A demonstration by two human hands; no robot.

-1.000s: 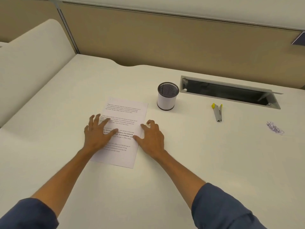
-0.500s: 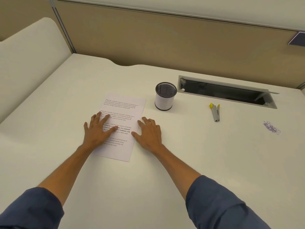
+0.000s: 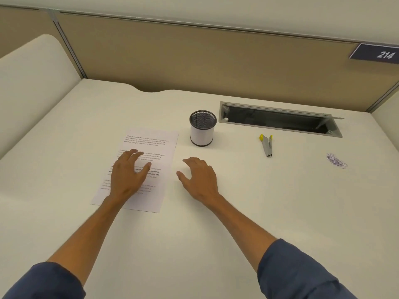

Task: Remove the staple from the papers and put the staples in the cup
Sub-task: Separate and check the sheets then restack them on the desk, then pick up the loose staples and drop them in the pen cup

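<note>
Right hand (image 3: 199,180) has slid off the papers (image 3: 155,147) onto the desk (image 3: 237,201).

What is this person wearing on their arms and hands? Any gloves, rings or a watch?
Both arms wear dark blue fabric sleeves, pushed up so the forearms are bare. The left sleeve and right sleeve look like the same plain garment, with no visible markings. The left hand and right hand are bare: no gloves, and no ring, watch or bracelet shows from this view.

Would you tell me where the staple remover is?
The staple remover lies on the desk, right of the cup, just before the cable slot.
</note>
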